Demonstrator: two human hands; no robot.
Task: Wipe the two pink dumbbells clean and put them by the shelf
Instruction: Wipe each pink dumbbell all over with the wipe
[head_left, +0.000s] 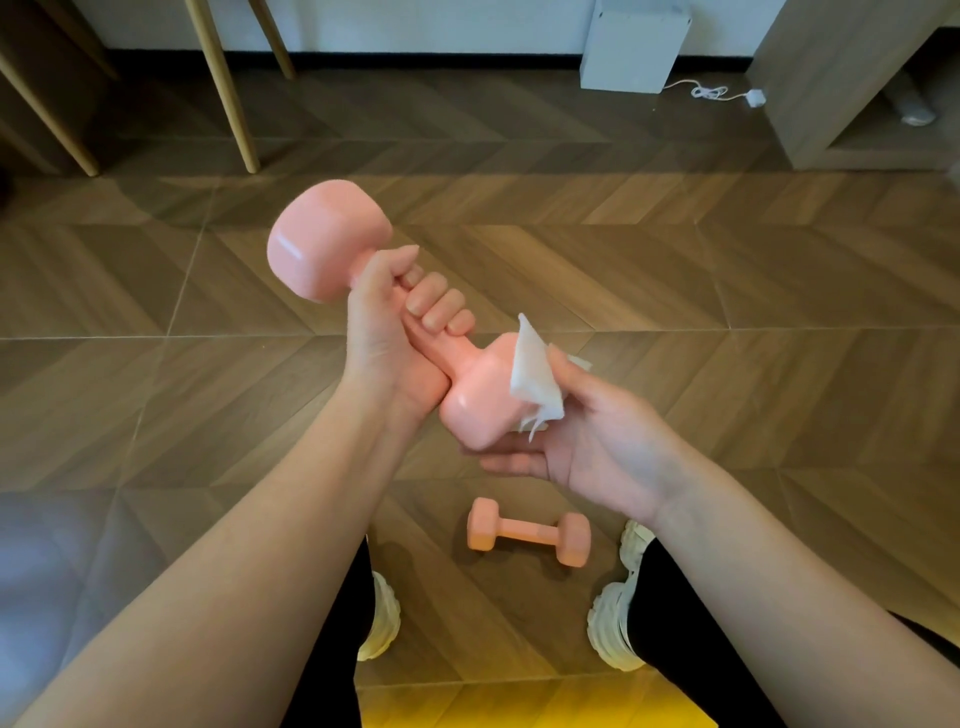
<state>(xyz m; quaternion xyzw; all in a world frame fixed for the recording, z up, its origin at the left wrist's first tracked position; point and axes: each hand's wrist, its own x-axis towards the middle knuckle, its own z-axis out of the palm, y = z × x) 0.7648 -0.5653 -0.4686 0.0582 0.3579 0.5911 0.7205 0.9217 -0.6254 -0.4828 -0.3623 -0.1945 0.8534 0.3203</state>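
Head view, finding one: your left hand (395, 317) is wrapped in a full fist round the handle of the held dumbbell (327, 239), thumb over the fingers. The bar slants, one head up beyond that fist and the other head down against your right hand (597, 441). This grip appears chosen to keep the weight steady and present the lower head for cleaning.

Finding two: your right hand cups that lower head, fingers laid beneath it, thumb pressing a crumpled white wipe (535, 374) onto its end face. The wipe is pinched between thumb and pink surface, and a loose corner stands free above the thumb. I judge wiping of this head to be the step in hand. Whether the upper head and handle are done cannot be told.

Finding three: the second dumbbell (527, 530) lies flat on the floor below your right hand, between your shoes (382, 618), untouched.

Finding four: well beyond your right hand stands an open-fronted shelf unit (831, 78). Its low compartment holds one grey object (917, 111), possibly footwear, too small to confirm. Beside it sits a closed white box (634, 47), contents hidden. Neither dumbbell is by the shelf yet.
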